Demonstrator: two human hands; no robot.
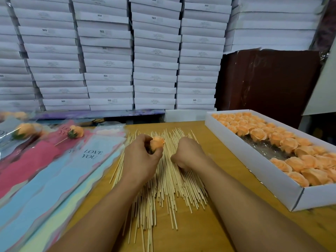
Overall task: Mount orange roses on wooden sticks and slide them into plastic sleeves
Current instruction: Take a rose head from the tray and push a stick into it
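1. We are holding one orange rose (157,144) in our left hand (140,160), fingers and thumb curled round it, above the pile of wooden sticks (163,188).
2. Our right hand (189,154) is reaching down onto the sticks with fingers curled; whether they are pinching one, we cannot tell.
3. Two mounted roses (77,132) are lying on the plastic sleeves (54,171) at left.
4. The white box (254,171) is holding many loose roses, so most work is remaining.
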